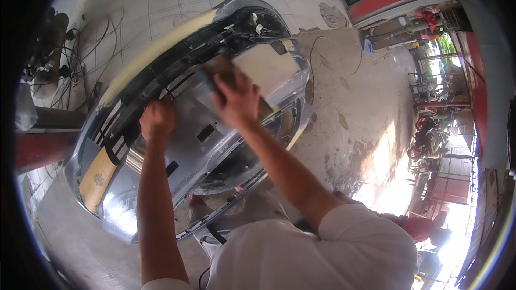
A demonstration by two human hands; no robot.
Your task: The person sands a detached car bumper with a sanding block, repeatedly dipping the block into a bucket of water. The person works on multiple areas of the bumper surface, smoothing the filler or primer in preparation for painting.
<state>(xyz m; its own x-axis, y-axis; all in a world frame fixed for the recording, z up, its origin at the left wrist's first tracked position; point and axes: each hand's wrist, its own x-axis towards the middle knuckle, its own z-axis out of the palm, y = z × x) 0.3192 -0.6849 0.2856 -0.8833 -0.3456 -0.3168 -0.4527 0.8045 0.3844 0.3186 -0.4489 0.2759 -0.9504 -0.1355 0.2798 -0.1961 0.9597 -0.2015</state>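
Observation:
A grey car bumper (188,113) lies in front of me, with a pale yellow filler strip (153,48) along its far edge and a broad cream filler patch (269,67) at its right end. My left hand (157,120) is closed, fingers curled over the rim of the bumper's middle opening. Beside the cream patch, my right hand (237,99) presses a flat brown and dark sanding block (219,72) against the surface; motion blurs the block. A tan sheet with a printed mark (98,178), like sandpaper, rests on the bumper's left end.
Cables (70,56) tangle on the pale tiled floor at far left, beside a dark rounded object (52,53). A thin hose (352,72) curves over stained concrete on the right. Beyond stand a cluttered bench (398,32) and a motorcycle (422,137). A person in red (419,229) is at lower right.

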